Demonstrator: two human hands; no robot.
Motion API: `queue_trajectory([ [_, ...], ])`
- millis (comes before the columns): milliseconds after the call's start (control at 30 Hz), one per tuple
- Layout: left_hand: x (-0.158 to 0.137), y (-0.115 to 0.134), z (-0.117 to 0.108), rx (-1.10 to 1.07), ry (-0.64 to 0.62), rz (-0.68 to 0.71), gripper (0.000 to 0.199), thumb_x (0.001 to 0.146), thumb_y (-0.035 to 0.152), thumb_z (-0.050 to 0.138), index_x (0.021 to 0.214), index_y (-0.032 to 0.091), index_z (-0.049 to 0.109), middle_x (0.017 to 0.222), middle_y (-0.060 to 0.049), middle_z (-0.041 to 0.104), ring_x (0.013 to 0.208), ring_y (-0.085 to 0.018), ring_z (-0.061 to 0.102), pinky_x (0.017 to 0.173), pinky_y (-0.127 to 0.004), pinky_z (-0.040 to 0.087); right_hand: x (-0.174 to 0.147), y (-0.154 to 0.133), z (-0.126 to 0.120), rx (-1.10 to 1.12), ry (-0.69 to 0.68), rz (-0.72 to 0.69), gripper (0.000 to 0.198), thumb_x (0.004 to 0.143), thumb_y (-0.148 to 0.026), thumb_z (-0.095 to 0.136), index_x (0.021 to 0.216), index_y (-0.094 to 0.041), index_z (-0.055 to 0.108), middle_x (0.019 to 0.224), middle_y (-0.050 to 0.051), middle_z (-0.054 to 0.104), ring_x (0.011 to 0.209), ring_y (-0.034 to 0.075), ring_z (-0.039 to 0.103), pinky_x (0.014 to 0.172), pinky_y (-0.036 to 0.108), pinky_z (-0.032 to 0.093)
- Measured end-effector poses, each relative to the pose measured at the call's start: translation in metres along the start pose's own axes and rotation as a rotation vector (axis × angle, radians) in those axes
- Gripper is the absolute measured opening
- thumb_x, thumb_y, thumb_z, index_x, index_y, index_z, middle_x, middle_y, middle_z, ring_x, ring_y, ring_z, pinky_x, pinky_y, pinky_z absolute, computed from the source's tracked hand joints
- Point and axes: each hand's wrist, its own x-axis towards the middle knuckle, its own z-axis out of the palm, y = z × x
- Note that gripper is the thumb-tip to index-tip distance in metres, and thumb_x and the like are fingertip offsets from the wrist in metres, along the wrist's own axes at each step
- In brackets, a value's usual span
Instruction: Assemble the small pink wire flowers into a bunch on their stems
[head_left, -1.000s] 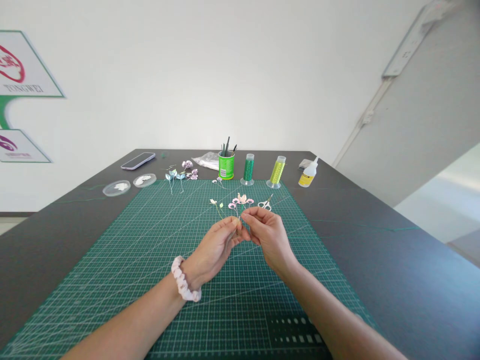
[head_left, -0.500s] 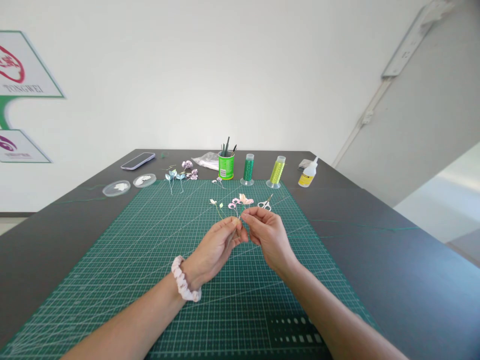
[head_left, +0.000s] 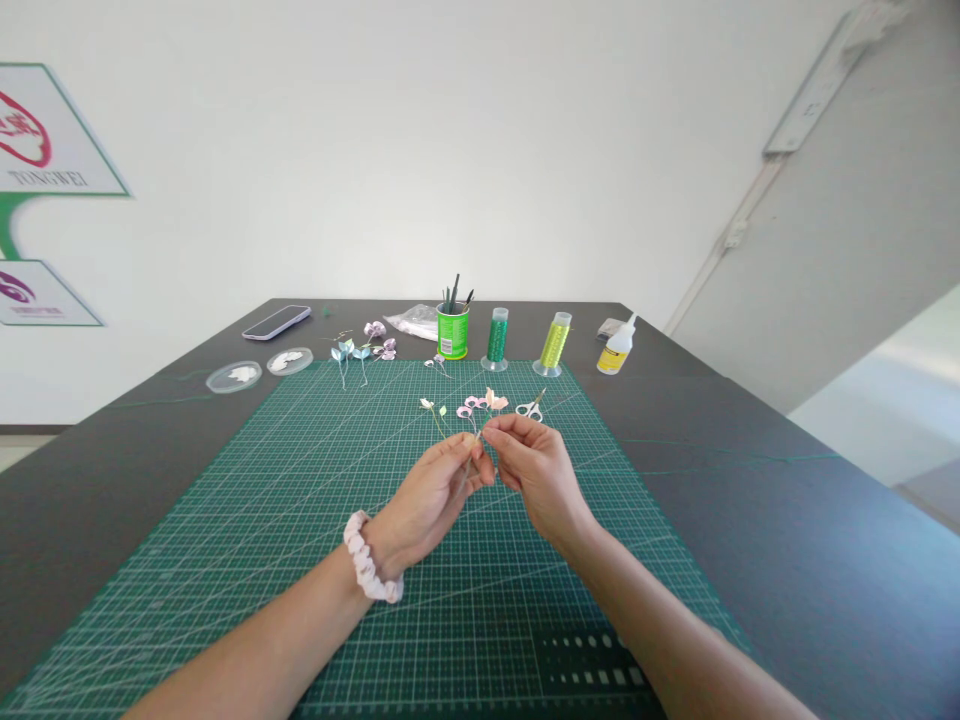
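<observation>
Above the cutting mat, my left hand (head_left: 435,482) is closed in a pinch on the thin stems of a small spray of pink flowers (head_left: 466,411). Its pink loops and a peach blossom (head_left: 495,400) stick up beyond my fingertips. My right hand (head_left: 536,470) is pinched close beside the left fingertips, at the stems. Whatever lies between its thumb and forefinger is too small to make out. White-handled scissors (head_left: 529,411) lie just past my right hand. A cream flower sprig (head_left: 427,404) rests beyond the left one.
The green cutting mat (head_left: 300,520) covers the dark table (head_left: 765,500). Along the back stand a green can of tools (head_left: 452,333), a green thread spool (head_left: 497,338), a yellow-green spool (head_left: 553,343) and a glue bottle (head_left: 615,350). Leftward are blue flowers (head_left: 352,350), shallow dishes (head_left: 234,377) and a phone (head_left: 276,322).
The flower spray has turned slightly between my fingers, and the peach blossom has shifted a little to the right. Both hands stay almost in the same place.
</observation>
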Motion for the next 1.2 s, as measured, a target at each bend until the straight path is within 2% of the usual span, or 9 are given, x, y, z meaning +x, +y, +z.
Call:
queue_trajectory([
  [300,0.0005,0.0008,0.0006,-0.030,0.005,-0.016,0.036,0.092,0.026,0.051,0.059,0.017,0.061,0.062,-0.001,0.057,0.065,-0.014,0.049,0.073,-0.028,0.041,0.0002,0.0004,-0.0007,-0.026,-0.016,-0.016,0.021,0.063,-0.035,0.076,0.062,-0.018,0.066,0.044,-0.007,0.047,0.036,0.004,0.024,0.032,0.018,0.023],
  [467,0.0006,0.0007,0.0002,-0.036,0.005,-0.024,0.035,0.091,0.027,0.053,0.059,0.017,0.060,0.061,0.000,0.055,0.063,-0.013,0.047,0.074,-0.028,0.041,0.0006,0.0020,-0.0015,-0.037,-0.014,-0.030,0.019,0.064,-0.034,0.075,0.062,-0.018,0.065,0.042,-0.008,0.042,0.036,0.004,0.023,0.032,0.017,0.018],
  [667,0.0000,0.0032,0.0032,-0.030,-0.011,-0.043,0.038,0.090,0.030,0.054,0.053,0.018,0.056,0.057,0.000,0.052,0.061,-0.013,0.046,0.073,-0.030,0.041,0.0007,0.0038,-0.0031,-0.051,0.005,-0.032,0.016,0.065,-0.032,0.074,0.063,-0.018,0.066,0.044,-0.008,0.044,0.036,0.004,0.026,0.033,0.018,0.022],
  [867,0.0005,0.0025,0.0024,-0.014,0.022,-0.043,0.037,0.089,0.032,0.057,0.054,0.019,0.053,0.057,0.002,0.047,0.060,-0.013,0.044,0.073,-0.030,0.041,0.0004,0.0030,-0.0030,-0.059,-0.005,-0.032,0.017,0.065,-0.033,0.074,0.063,-0.019,0.066,0.047,-0.006,0.049,0.036,0.005,0.025,0.032,0.018,0.020],
  [1033,0.0008,-0.0005,-0.0002,0.002,0.031,-0.003,0.032,0.089,0.030,0.055,0.059,0.018,0.056,0.058,0.001,0.050,0.062,-0.014,0.044,0.071,-0.029,0.038,0.0000,0.0021,-0.0016,-0.048,-0.020,-0.030,0.016,0.065,-0.033,0.073,0.062,-0.019,0.064,0.045,-0.007,0.048,0.035,0.005,0.025,0.033,0.020,0.025],
  [1200,0.0009,-0.0010,-0.0019,0.047,0.051,0.015,0.033,0.090,0.029,0.053,0.059,0.018,0.057,0.060,0.000,0.053,0.064,-0.014,0.045,0.074,-0.030,0.038,-0.0003,0.0017,-0.0013,-0.052,-0.027,-0.032,0.017,0.066,-0.032,0.072,0.061,-0.018,0.063,0.046,-0.006,0.051,0.034,0.004,0.029,0.034,0.019,0.023],
])
